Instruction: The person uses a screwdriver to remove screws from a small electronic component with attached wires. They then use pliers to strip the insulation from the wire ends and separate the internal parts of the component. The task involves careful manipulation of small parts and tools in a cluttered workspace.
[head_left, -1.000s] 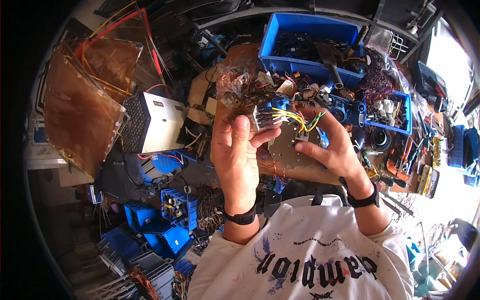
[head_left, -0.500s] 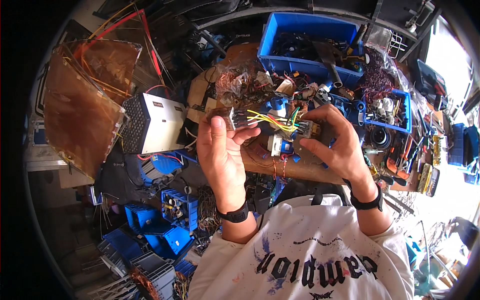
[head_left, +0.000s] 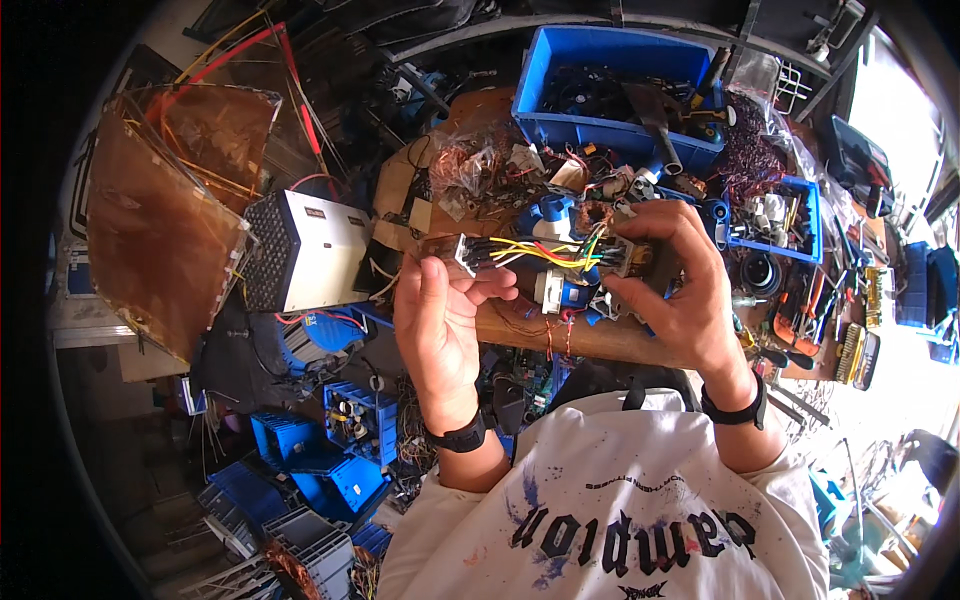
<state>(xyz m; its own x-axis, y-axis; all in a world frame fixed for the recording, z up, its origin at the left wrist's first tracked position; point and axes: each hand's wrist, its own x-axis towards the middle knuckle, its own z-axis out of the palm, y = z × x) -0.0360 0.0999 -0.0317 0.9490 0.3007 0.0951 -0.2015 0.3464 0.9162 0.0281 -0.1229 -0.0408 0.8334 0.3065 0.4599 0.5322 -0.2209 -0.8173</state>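
Wire bundle (head_left: 552,257) stretched straighter; left fingers (head_left: 497,284), right fingers (head_left: 668,226) grip end blocks (head_left: 461,255), partly hidden.

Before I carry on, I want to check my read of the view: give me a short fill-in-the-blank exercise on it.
1. The coloured wires stretch ____ the left hand and the right hand.
2. The white box with a perforated side stands to the ____ of both hands.
3. The large bin at the back of the table is coloured ____.
4. Both wristbands are ____.

Missing words: between; left; blue; black.
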